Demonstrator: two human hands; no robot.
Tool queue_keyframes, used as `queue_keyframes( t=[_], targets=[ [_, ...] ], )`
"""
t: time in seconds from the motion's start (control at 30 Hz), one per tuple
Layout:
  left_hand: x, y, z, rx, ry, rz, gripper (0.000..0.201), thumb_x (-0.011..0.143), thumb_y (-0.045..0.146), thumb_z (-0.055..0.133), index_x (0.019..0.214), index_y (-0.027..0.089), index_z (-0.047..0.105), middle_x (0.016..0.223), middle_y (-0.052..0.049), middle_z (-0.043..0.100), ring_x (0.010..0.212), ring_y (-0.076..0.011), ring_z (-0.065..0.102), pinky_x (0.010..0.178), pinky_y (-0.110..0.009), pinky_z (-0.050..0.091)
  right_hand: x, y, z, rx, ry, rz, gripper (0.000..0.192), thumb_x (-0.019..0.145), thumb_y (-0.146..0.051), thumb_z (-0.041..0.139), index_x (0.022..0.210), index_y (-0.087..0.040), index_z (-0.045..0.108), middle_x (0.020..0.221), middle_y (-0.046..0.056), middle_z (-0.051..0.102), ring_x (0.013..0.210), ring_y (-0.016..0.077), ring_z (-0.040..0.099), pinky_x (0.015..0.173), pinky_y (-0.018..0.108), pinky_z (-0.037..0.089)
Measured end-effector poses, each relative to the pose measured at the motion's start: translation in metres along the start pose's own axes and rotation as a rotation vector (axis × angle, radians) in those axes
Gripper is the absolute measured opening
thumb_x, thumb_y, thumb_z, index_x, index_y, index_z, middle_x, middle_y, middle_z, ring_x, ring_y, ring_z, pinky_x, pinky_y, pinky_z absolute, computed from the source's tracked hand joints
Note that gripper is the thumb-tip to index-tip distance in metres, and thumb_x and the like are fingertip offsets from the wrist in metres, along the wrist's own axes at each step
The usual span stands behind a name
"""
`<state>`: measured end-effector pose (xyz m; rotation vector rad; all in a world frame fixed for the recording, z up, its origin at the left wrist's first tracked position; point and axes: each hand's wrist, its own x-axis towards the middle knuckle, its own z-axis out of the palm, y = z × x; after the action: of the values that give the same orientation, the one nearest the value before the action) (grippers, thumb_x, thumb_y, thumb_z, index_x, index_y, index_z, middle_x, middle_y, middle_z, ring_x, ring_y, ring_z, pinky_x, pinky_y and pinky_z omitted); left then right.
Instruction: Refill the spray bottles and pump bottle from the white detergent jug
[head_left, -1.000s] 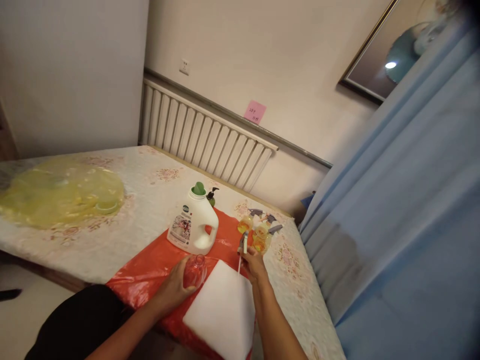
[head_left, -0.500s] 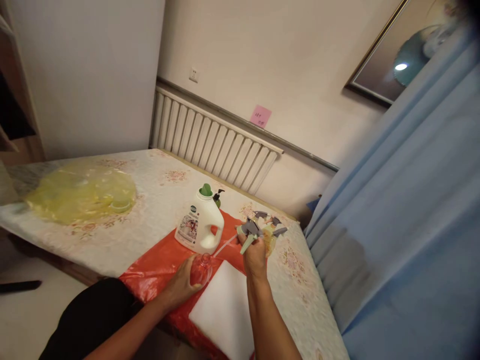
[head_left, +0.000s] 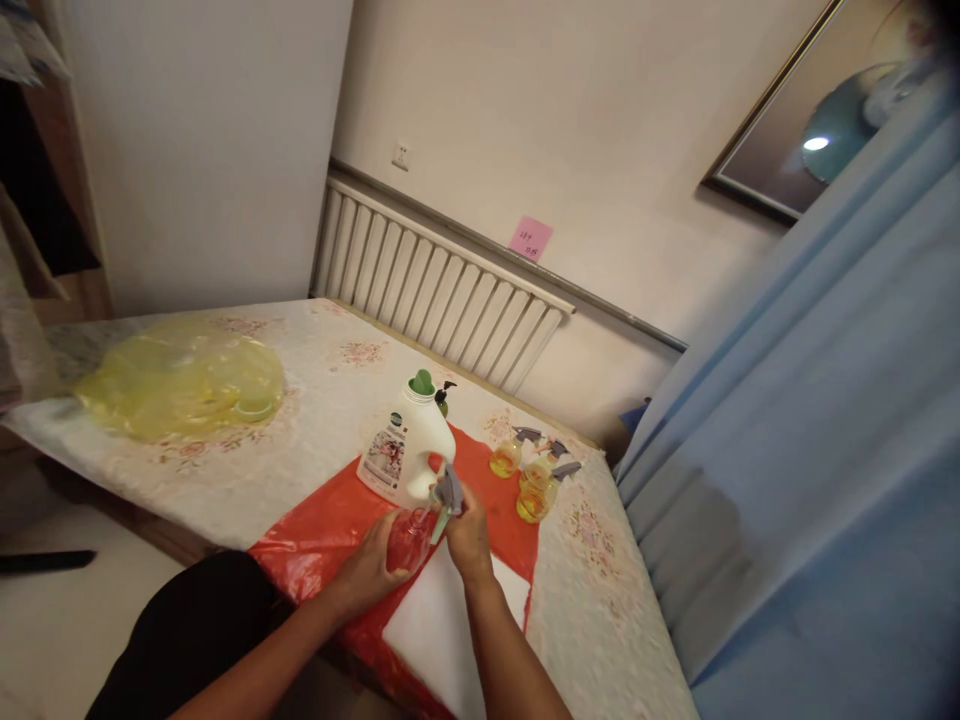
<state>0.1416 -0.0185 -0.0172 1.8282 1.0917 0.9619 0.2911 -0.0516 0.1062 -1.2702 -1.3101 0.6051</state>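
Over red sheet (head_left: pixel 322 520), hands (head_left: pixel 420 545) together

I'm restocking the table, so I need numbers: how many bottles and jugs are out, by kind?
Spray bottles with yellow liquid: 3
Clear bottle in the left hand: 1
White jug: 1
Pump bottle: 1
Total: 6

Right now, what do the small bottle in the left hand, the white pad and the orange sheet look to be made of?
The small bottle looks like clear glossy plastic: the orange shows through it. The white pad seems matte foam or fibre, thick with soft edges; which one is unclear. The orange sheet looks like thin shiny plastic film, wrinkled with glints.
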Motion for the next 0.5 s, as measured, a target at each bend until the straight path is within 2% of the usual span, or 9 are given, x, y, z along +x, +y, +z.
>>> queue_keyframes(
  t=[0.1,0.23,0.5],
  targets=[
    [0.0,-0.001,0.0,0.006,-0.002,0.032,0.078,0.064,0.02,0.067,0.138,0.019,0.041,0.146,-0.017,0.053,0.138,-0.0319,0.047,0.118,-0.049,0.035,-0.007,0.014,0.006,-0.049,-0.049,0.005,0.019,0.075,-0.022,0.069,0.093,-0.019,0.074,0.088,0.002,0.074,0.082,0.0202,0.067,0.079,0.03,0.053],
    [0.001,-0.005,0.002,0.004,0.006,0.049,0.079,0.064,0.019,0.068,0.138,0.019,0.042,0.145,-0.016,0.055,0.137,-0.0323,0.048,0.117,-0.049,0.037,-0.011,0.026,0.009,-0.089,-0.084,0.023,0.021,0.077,-0.022,0.066,0.095,-0.019,0.074,0.087,0.003,0.074,0.08,0.02,0.066,0.078,0.03,0.052],
    [0.001,-0.006,0.002,-0.007,0.022,0.091,0.077,0.066,0.022,0.071,0.138,0.021,0.043,0.144,-0.016,0.056,0.136,-0.0316,0.049,0.116,-0.05,0.038,-0.011,0.023,0.009,-0.142,-0.161,0.006,0.019,0.075,-0.02,0.065,0.09,-0.021,0.076,0.084,0.002,0.072,0.079,0.0202,0.064,0.076,0.029,0.051]
  ],
)
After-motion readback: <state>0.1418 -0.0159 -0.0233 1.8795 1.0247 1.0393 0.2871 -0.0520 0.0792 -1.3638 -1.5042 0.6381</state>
